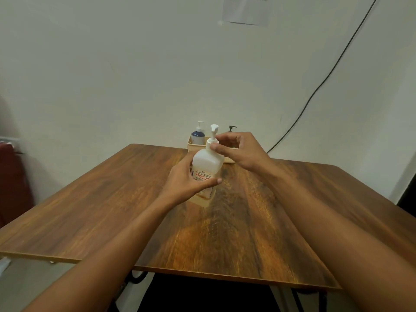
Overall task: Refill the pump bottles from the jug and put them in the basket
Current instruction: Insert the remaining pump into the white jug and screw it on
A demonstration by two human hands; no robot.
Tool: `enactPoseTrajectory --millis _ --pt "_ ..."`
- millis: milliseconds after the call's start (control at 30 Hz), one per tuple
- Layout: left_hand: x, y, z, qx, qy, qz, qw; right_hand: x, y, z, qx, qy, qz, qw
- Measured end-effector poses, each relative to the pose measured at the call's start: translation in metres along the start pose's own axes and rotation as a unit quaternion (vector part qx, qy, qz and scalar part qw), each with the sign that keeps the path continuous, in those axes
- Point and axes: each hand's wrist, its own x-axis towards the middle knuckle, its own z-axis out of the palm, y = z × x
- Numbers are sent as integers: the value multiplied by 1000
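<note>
A brown wood-grain table (pixel 236 221) is being shown against a plain white wall (pixel 112 64). A black cable (pixel 324 79) is hanging far right; a white paper sheet (pixel 246 10) is being displayed above.

We see a pump bottle (pixel 206 174) standing mid-table (pixel 247 233), between the left hand (pixel 189 183) and right hand (pixel 238 152). Behind it, at the far edge, sits the basket (pixel 193 146), holding two bottles (pixel 198 135), perhaps more, hidden.
</note>
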Motion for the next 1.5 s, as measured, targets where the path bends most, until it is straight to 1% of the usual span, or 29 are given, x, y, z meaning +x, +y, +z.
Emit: enactPoseTrajectory --millis 167,233,300,367,433,500,533,700,767,833,933,1000,1033,1067,1133,1233,1300,1367,1433,1500 --pt "0 7 1 3 -4 7 1000 1 3 0 12 37 -8 999" --pt "0 9 2 2 -12 8 1000 0 5 0 17 32 -1 999" --pt "-2 11 2 -1 -16 4 1000 0 3 -4 13 0 13 1000" --pt "-2 11 2 -6 -20 2 1000 0 -1 -10 37 -52 25 998" --pt "-2 12 2 -8 -26 2 1000 0 -5 -19 51 -106 20 993" --pt "-3 13 2 -7 -29 2 1000 0 -7 -23 32 -125 6 992" --pt "-3 14 2 -6 -30 3 1000 1 -8 -24 18 -113 1 993" --pt "-4 17 4 2 -33 13 999 1 -3 -5 -10 19 -15 1000" --pt "-6 18 6 4 -32 16 999 1 1 3 -48 42 -17 998" --pt "-7 18 7 2 -31 15 999 2 1 2 -58 13 -1 998" --pt "-6 17 5 -4 -31 12 999 2 -1 -12 24 -65 42 997" --pt "-6 17 4 0 -28 15 999 2 -3 -20 50 -101 41 993" --pt "-6 18 5 1 -27 16 1000 2 -2 -23 51 -106 37 992" --pt "-6 19 5 -1 -26 16 1000 2 -2 -23 45 -93 31 994" --pt "-5 22 6 -8 -25 17 1000 1 -1 -20 36 -33 21 999" --pt "-5 24 9 -13 -27 24 999 -3 1 -1 65 44 16 997" --pt "-6 24 12 -15 -29 24 999 -4 4 7 59 68 16 996" --pt "-8 24 12 -18 -31 21 999 -5 3 5 39 46 25 998" --pt "-7 24 10 -21 -30 19 999 -5 -1 -4 73 -17 44 996" --pt "-5 23 8 -20 -30 14 999 -4 -4 -17 93 -80 40 992"
